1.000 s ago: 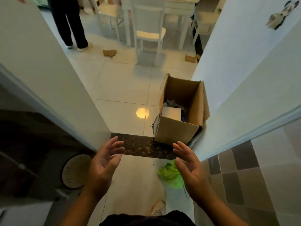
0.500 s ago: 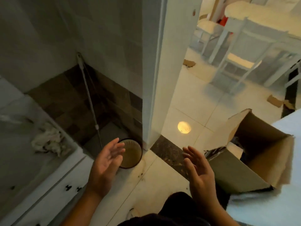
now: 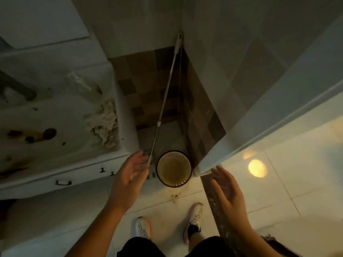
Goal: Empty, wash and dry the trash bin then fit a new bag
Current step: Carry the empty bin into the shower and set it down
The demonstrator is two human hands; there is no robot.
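A small round trash bin (image 3: 174, 168) with a dark rim and pale slotted inside stands on the floor in the corner, seen from straight above, with nothing visible inside it. My left hand (image 3: 130, 178) hovers open just left of the bin, fingers spread, holding nothing. On the bin's right, my right hand (image 3: 227, 188) is also open with its palm turned inward. Both hands are above and apart from the bin.
A long mop handle (image 3: 165, 95) leans into the tiled corner behind the bin. A white counter (image 3: 61, 125) with a crumpled rag (image 3: 104, 123) stands at left. A white door frame (image 3: 259, 115) runs at right beside a dark threshold strip (image 3: 217, 206). My two shoes (image 3: 194, 219) are below.
My view has swung from the doorway and cardboard box to look straight down on the bin. Both hands have stayed open and now flank the bin.
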